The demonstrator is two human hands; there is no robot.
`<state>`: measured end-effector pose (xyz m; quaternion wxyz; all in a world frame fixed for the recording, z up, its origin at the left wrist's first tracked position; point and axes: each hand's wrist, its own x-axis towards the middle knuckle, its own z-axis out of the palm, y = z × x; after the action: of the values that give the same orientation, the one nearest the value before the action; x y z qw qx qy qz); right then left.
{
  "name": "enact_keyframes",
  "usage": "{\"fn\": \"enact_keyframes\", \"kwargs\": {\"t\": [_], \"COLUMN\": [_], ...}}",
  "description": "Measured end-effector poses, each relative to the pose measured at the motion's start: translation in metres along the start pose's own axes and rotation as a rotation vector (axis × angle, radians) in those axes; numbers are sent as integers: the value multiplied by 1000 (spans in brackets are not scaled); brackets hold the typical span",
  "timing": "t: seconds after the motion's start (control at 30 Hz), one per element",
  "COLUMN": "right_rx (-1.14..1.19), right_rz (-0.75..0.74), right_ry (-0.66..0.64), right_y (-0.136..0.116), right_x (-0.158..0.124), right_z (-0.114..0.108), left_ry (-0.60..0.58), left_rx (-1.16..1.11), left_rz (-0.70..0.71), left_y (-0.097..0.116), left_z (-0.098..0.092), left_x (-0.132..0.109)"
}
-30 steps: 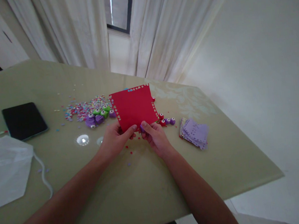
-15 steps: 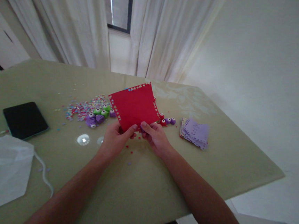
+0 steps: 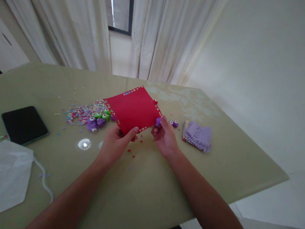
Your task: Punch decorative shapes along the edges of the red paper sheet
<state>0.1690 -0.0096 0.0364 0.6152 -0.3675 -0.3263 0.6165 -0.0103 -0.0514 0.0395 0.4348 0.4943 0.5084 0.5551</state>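
Observation:
A red sheet of paper with small shapes punched along its edges is held up over the table, tilted. My left hand grips its lower left corner, thumb on top and fingers behind. In my right hand, between thumb and fingers, is a small purple craft punch, close to the paper's lower right corner. Whether the punch touches the sheet, I cannot tell. Tiny red cut-outs lie on the table below the paper.
Purple punches and green punches with eyes sit at left, before a heap of colourful confetti. More purple punches lie behind my right hand. A stack of punched lilac paper is at right; a black tablet and white bag at left.
My right hand has moved right with the purple punch, from the paper's bottom edge to its lower right corner. The sheet has tipped flatter and shifted slightly left in my left hand.

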Motion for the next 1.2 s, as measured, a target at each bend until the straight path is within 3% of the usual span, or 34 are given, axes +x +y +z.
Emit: {"fn": "enact_keyframes", "kwargs": {"t": [0.23, 0.43, 0.6, 0.73, 0.83, 0.97, 1.2], "right_rx": [72, 1, 1, 29, 47, 85, 59], "right_rz": [-74, -122, -147, -148, -148, -118, -176], "right_ry": [-15, -35, -61, -85, -120, -157, -103], "right_y": [-18, -10, -3, -1, 1, 1, 0], "right_x": [9, 9, 7, 4, 1, -3, 1], "right_z": [-9, -9, -9, -8, -6, -3, -6], "left_ry": [-40, -104, -7, 91, 83, 41, 87], "left_rx": [58, 146, 143, -5, -100, -66, -43], "left_rz": [-7, -5, -86, -35, -24, -62, -12], "left_y": [-4, 5, 2, -10, -12, -5, 1], "left_z": [-4, -8, -11, -9, -2, 4, 2], "left_x": [4, 4, 3, 5, 3, 0, 3]}}
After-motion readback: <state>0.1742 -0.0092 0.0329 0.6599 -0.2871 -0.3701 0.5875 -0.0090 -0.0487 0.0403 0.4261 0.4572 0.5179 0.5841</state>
